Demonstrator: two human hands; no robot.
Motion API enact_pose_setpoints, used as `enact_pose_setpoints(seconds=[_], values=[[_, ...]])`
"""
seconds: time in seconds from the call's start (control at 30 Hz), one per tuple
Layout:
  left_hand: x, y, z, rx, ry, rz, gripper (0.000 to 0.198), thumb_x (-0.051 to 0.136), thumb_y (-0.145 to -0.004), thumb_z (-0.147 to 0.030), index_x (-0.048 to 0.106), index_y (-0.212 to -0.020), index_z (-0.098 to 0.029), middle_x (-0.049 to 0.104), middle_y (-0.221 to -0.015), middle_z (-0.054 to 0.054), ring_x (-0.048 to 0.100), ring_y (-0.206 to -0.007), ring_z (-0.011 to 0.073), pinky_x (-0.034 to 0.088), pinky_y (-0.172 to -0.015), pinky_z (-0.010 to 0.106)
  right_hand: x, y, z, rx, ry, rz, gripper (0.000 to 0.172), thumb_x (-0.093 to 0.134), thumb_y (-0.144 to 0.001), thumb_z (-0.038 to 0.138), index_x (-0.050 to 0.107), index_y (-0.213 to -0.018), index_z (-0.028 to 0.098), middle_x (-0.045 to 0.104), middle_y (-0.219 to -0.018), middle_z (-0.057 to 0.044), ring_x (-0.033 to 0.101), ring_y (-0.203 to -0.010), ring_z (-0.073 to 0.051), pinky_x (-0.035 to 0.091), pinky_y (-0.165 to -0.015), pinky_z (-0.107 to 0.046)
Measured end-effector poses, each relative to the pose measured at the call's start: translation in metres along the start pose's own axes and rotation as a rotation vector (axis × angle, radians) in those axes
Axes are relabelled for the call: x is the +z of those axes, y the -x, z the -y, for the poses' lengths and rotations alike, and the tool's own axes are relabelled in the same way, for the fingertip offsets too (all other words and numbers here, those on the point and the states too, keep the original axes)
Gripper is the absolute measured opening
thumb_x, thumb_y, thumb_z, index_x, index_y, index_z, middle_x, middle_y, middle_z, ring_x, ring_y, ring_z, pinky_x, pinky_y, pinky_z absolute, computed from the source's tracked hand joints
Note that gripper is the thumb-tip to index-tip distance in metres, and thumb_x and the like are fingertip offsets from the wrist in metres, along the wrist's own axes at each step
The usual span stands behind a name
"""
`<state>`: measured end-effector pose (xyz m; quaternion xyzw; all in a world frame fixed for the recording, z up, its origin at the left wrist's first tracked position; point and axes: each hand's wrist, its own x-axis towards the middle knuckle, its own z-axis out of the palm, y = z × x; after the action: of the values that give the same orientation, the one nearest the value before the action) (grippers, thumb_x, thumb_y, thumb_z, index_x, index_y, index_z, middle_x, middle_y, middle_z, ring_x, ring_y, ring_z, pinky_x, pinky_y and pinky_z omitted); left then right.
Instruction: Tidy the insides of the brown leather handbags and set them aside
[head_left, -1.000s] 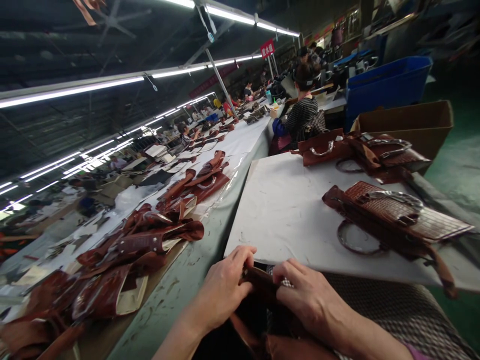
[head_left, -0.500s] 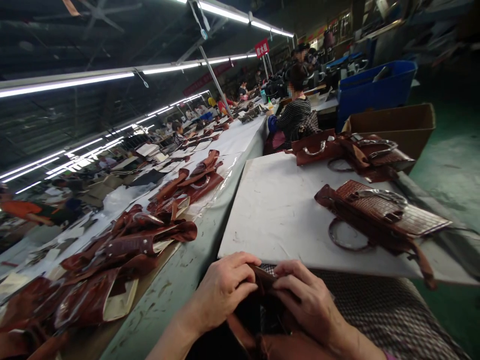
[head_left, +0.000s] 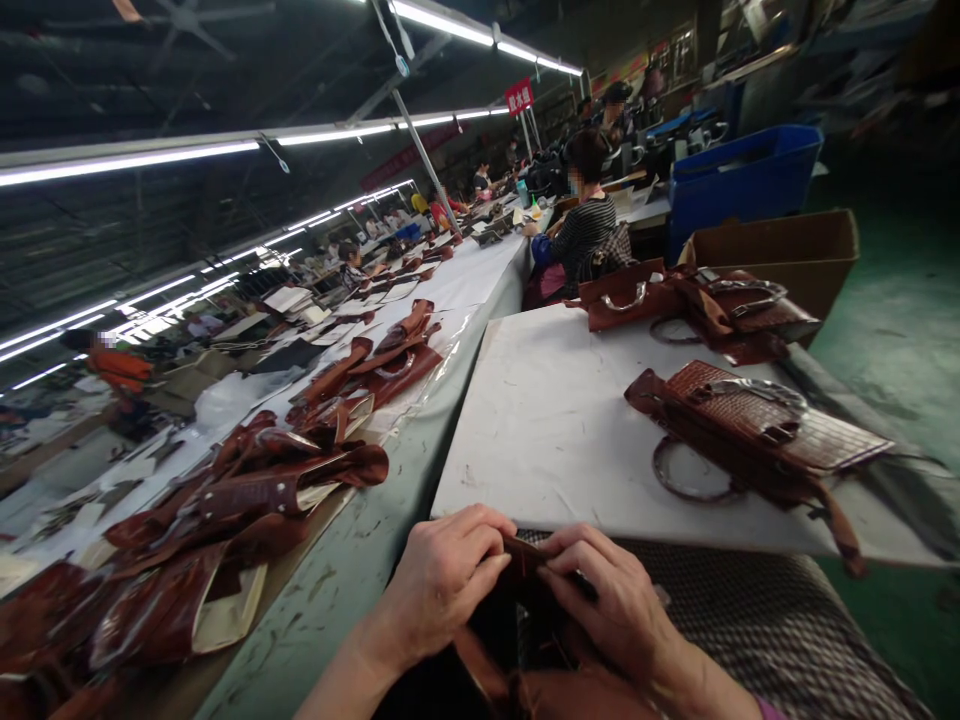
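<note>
Between my two hands is a brown leather bag (head_left: pixel 592 690), its dark opening facing me above my lap. My left hand (head_left: pixel 454 570) pinches the bag's upper edge from the left, thumb against fingers. On the other side my right hand (head_left: pixel 604 590) is closed on the same edge, a short way off. A stretch of the edge shows between the fingertips. The lower part of the bag runs out of the picture. A white board (head_left: pixel 517 420) lies just beyond my hands, with a brown woven-pattern handbag (head_left: pixel 750 420) on its right side.
Along the left, a long table (head_left: pixel 330 570) carries several brown bags (head_left: pixel 247 500). More bags (head_left: pixel 697 300) lie at the board's far end. Behind them stand a cardboard box (head_left: pixel 780 240) and a blue bin (head_left: pixel 742 180). A person in a striped top (head_left: pixel 589 230) sits ahead.
Both hands keep their hold on the bag's edge with barely any shift. The view has moved slightly. At far left, a person in orange has changed position and appears more upright.
</note>
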<state>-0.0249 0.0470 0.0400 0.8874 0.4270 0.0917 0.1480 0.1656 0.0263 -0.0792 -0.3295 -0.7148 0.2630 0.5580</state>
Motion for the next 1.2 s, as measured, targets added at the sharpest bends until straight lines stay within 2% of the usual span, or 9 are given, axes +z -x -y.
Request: enact_pose_setpoints(seconds=[0.4,0.67,0.9,1.2], values=[[0.002,0.004,0.005,0.134,-0.105,-0.056,0.014,0.047,-0.093,-0.011,0.056,-0.086,-0.018,0.068,-0.094,0.003,0.065,-0.084,0.0141,0.048,-0.073,0.024,0.005,0.0,0.0,0.004,-0.016,-0.007,0.011,0.051,-0.094,0.015,0.054,-0.085,0.02,0.064,-0.087,-0.004,0.063,-0.075,-0.013,0.053,-0.068,-0.024],[0.006,0.0,0.007,0.138,-0.149,-0.074,0.013,0.046,-0.094,-0.012,0.055,-0.087,-0.018,0.068,-0.093,0.004,0.066,-0.081,0.0146,0.048,-0.07,0.024,0.007,0.0,-0.002,0.035,-0.035,-0.017,0.011,0.051,-0.094,0.013,0.052,-0.085,0.02,0.063,-0.087,-0.003,0.062,-0.075,-0.013,0.051,-0.067,-0.024],[0.009,-0.003,0.007,0.157,-0.149,-0.093,0.014,0.045,-0.094,-0.011,0.054,-0.087,-0.018,0.067,-0.093,0.004,0.066,-0.08,0.0143,0.048,-0.07,0.024,0.009,-0.002,-0.001,0.059,-0.041,-0.076,0.012,0.051,-0.093,0.013,0.049,-0.084,0.021,0.061,-0.084,-0.002,0.06,-0.073,-0.013,0.051,-0.066,-0.023],[0.007,-0.008,0.005,-0.015,0.036,-0.097,0.018,0.048,-0.092,-0.014,0.053,-0.075,-0.019,0.067,-0.086,0.001,0.063,-0.076,0.0131,0.048,-0.071,0.022,0.01,-0.007,0.002,0.079,-0.055,-0.107,0.017,0.052,-0.088,0.01,0.046,-0.077,0.021,0.059,-0.078,-0.001,0.06,-0.069,-0.012,0.05,-0.062,-0.022]])
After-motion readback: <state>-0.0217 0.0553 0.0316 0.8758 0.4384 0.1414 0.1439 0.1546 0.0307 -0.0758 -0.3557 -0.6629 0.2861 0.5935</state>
